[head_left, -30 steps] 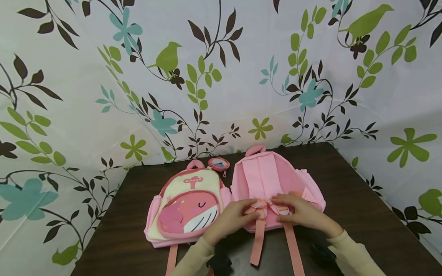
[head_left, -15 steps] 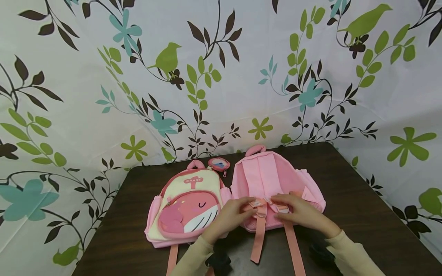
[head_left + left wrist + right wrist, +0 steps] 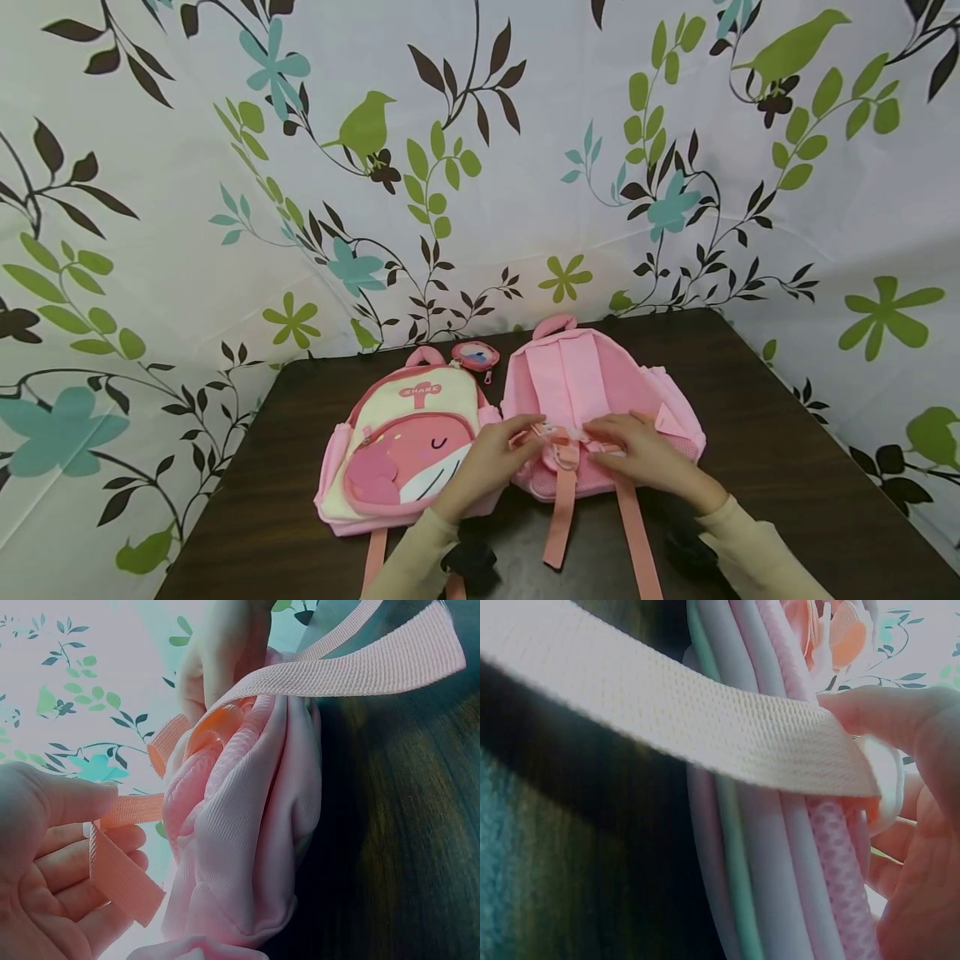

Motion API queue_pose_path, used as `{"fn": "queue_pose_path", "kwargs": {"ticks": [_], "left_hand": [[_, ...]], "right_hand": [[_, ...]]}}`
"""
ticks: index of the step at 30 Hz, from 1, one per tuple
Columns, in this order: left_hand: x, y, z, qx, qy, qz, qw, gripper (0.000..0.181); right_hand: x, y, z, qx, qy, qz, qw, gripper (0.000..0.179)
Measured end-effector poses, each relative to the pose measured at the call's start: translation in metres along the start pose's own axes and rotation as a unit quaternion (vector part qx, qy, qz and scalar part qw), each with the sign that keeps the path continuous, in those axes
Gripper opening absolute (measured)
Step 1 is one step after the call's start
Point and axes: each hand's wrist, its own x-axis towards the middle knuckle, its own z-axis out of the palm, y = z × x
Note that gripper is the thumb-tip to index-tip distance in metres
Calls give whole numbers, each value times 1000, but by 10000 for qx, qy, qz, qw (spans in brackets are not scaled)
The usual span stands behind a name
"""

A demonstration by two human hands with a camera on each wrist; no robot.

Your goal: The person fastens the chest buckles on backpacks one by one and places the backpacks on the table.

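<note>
The left hand [image 3: 491, 462] is pinching a short coral strap end [image 3: 129, 881] between thumb and fingers: the grip is clamping on it, with the thumb pressing on top and the fingers lying bent underneath. The folded tip is hanging down past those fingers. The right hand [image 3: 648, 458] is holding a white buckle piece [image 3: 889, 784] at the side of the pink backpack [image 3: 573, 383], its thumb resting against a wide strap [image 3: 735, 735] and its fingers curling behind the plastic. The backpack is lying with its strap side up on the dark surface [image 3: 787, 467], just beside a cream whale bag [image 3: 420, 446] that is showing its front. A small round pouch [image 3: 476, 357] is lying near the top of the whale bag.

In the head view, the fingers are covering much of the hardware between the hands, so the exact contacts are blurring there. The left hand is also hiding part of the whale bag's lower corner. The right thumb's tip is partly disappearing behind the wide strap, which is running out of the right wrist view. A long strap [image 3: 637, 542] is leaving the head view at the bottom. Dark objects [image 3: 471, 565] under the wrists are blurring too much to identify.
</note>
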Motion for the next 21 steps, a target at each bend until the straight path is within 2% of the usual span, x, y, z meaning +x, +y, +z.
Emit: {"fn": "queue_pose_path", "kwargs": {"ticks": [6,14,21], "left_hand": [[-1,-1,-1,-6,33,78,10000,39],[-1,-3,-3,-177,156,207,9995,39],[-2,1,-10,-239,339,290,9987,42]], "right_hand": [[8,-2,2,-208,-73,30,9998,43],[20,-3,3,-200,-120,154,9996,23],[22,2,0,-144,-94,123,9998,24]]}}
